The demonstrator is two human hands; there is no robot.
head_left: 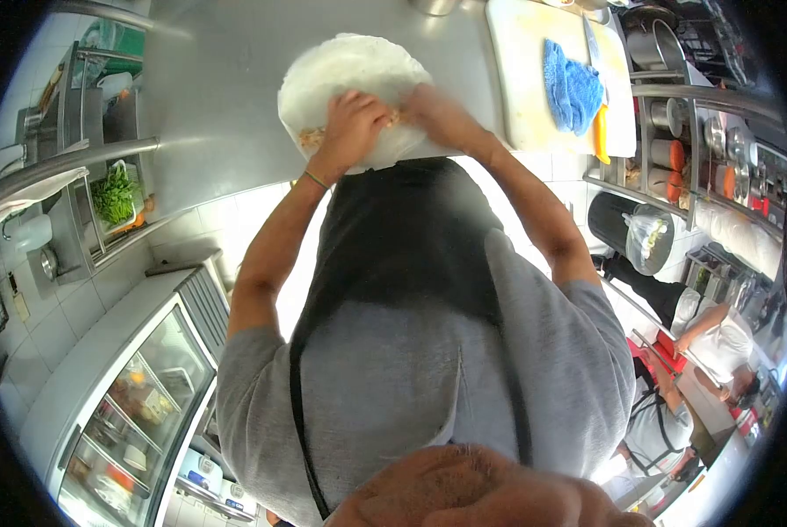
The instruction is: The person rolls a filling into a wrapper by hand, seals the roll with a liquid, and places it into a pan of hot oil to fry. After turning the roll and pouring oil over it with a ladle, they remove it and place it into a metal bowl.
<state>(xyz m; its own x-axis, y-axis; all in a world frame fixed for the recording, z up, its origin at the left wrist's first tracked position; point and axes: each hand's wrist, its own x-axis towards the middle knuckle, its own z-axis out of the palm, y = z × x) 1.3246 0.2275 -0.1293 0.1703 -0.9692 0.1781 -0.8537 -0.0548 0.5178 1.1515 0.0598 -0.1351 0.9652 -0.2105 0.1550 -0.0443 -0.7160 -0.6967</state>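
Nearest the body, past the black apron (402, 220), one round white sheet (349, 66) lies at the near edge of the steel worktop (217, 97). A single line of pale brown filling (309, 138) runs across its lower part, and two bare hands stand in the way of the rest of it. The left grip (358, 119) is bent down over the filling, fingers curled; whether it pinches anything cannot be told. The right grip (442, 119) (a blur in this view) is at the sheet's right side, and its hold cannot be told either.

To the right, on the same worktop, sits one white cutting board (521, 114). It carries one crumpled blue cloth (573, 88) and one knife (601, 136) with an orange handle; the cloth hides the knife's middle. A single metal container (435, 5) is cut off by the top of the view.

Beyond the worktop's left end is one tray of green leaves (115, 195). Farther off stand one glass-fronted fridge (134, 413) at the lower left and one black bin (617, 220) at the right. Past the bin, at least two other people can be counted.
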